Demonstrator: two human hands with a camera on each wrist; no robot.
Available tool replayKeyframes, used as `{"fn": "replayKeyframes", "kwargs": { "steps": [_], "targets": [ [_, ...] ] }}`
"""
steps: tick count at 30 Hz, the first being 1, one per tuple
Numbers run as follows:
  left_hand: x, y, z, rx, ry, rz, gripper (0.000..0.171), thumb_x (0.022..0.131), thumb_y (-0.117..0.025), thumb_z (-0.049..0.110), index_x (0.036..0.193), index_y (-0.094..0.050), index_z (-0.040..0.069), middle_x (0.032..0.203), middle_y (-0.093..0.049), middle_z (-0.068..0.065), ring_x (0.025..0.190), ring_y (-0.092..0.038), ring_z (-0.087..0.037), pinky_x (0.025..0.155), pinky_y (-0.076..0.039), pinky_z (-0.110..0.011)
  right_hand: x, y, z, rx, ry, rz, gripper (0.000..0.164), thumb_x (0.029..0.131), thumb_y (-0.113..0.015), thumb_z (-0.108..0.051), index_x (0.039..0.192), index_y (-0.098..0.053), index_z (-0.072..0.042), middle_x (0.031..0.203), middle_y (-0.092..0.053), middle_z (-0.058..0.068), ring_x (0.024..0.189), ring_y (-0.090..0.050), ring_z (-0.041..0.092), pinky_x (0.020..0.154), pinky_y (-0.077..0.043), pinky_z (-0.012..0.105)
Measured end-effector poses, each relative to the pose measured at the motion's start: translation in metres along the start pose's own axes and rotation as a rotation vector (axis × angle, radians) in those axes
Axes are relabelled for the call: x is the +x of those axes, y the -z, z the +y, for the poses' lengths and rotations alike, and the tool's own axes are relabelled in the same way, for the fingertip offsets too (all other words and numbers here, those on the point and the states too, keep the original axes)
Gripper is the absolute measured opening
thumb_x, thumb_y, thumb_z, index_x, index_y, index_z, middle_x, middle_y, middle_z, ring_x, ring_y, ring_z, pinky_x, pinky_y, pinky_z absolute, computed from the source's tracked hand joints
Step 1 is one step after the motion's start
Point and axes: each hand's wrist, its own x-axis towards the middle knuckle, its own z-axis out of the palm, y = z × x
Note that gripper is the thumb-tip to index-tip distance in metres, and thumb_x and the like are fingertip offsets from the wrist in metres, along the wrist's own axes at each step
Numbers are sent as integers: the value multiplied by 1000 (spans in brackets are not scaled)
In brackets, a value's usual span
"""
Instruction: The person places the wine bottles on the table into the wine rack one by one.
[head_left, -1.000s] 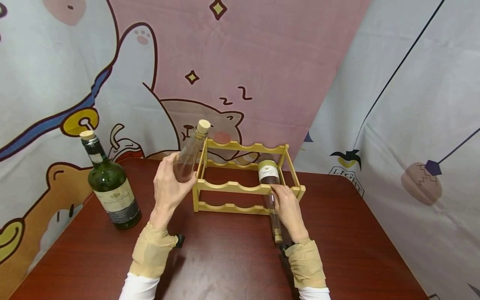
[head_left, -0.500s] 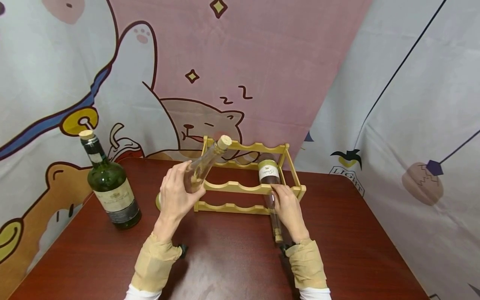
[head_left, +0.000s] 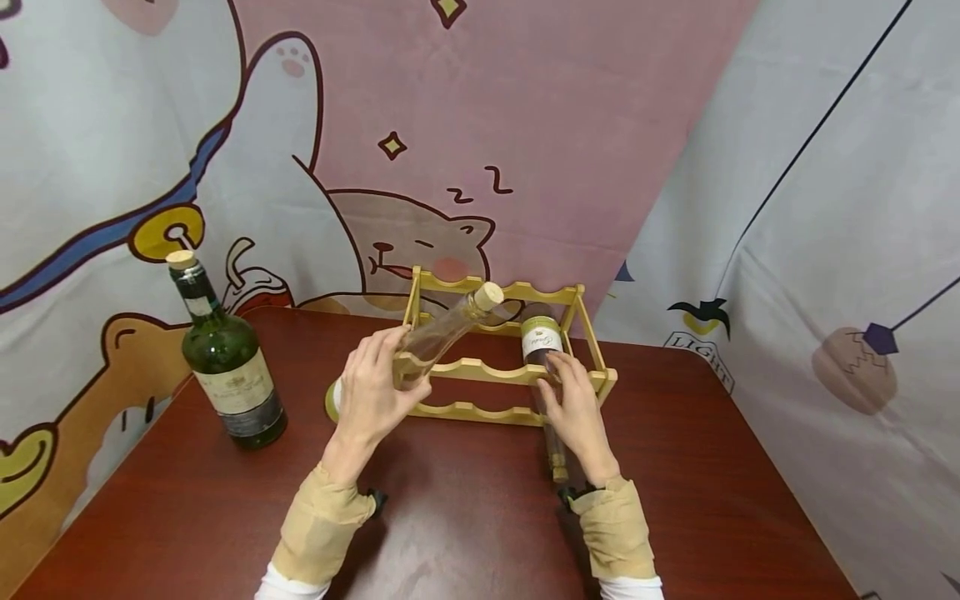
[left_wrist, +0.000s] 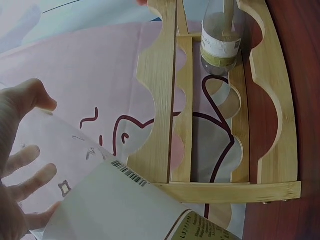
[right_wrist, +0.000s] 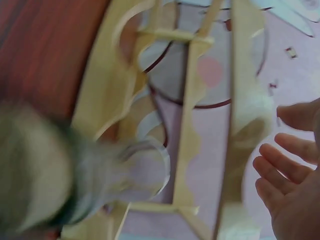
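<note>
My left hand (head_left: 369, 390) grips a clear glass bottle (head_left: 444, 332) by its body, tilted with its cork (head_left: 489, 296) up and to the right. Its white label (left_wrist: 115, 200) with a barcode fills the bottom of the left wrist view. Behind that bottle stands a two-tier wooden wine rack (head_left: 480, 372) with scalloped rails. A second clear bottle (head_left: 542, 337), labelled white and yellow-green, lies in the rack's right lower slot, corked neck toward me. Over the front rail, my right hand (head_left: 576, 410) hovers beside it with fingers loosely spread, holding nothing in the right wrist view.
A large green corked bottle (head_left: 234, 367) stands upright on the left of the dark red-brown table (head_left: 465, 508). A cartoon-printed cloth (head_left: 570, 150) hangs right behind the table and rack.
My left hand has brought its bottle rightward and tipped it further over, cork now in front of the rack's back rail. The right hand has loosened and lifted slightly from the front rail.
</note>
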Motion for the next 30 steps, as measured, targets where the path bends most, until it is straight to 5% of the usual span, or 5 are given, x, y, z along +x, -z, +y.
{"fn": "replayKeyframes", "kwargs": {
  "steps": [8, 14, 20, 24, 30],
  "targets": [
    [-1, -2, 11, 40, -34, -28, 62, 57, -75, 19, 115, -57, 6, 104, -63, -11, 92, -57, -26, 73, -48, -46, 7, 14, -29, 356, -96, -70, 49, 83, -67, -8, 129, -49, -2, 128, -53, 13, 118, -49, 23, 97, -42, 45],
    [-3, -5, 19, 70, -57, -70, 67, 54, -79, 20, 116, -57, 9, 105, -62, -11, 94, -57, -27, 74, -48, -47, 7, 20, -52, 720, -131, -140, 52, 86, -57, 4, 134, -38, 3, 133, -46, 22, 127, -41, 26, 108, -36, 27],
    [-5, -8, 28, 104, -94, -111, 70, 53, -80, 21, 118, -57, 11, 105, -61, -8, 95, -57, -25, 74, -48, -46, 6, 20, -71, 1008, -70, -77, 45, 88, -55, 2, 130, -41, -8, 128, -51, 4, 122, -45, 16, 105, -38, 18],
    [-6, -10, 34, 128, -130, -130, 71, 51, -81, 23, 117, -58, 11, 104, -62, -7, 93, -57, -25, 74, -48, -45, 5, 20, -80, 1135, -32, -41, 39, 90, -57, -7, 125, -42, -18, 126, -53, -6, 121, -47, 10, 105, -39, 19],
    [-8, -13, 44, 148, -170, -156, 72, 50, -83, 27, 116, -57, 13, 104, -62, -6, 92, -57, -24, 77, -49, -44, 5, 19, -87, 1183, 13, -9, 45, 91, -54, -6, 133, -41, -8, 128, -53, 2, 123, -46, 18, 106, -39, 23]
  ]
}}
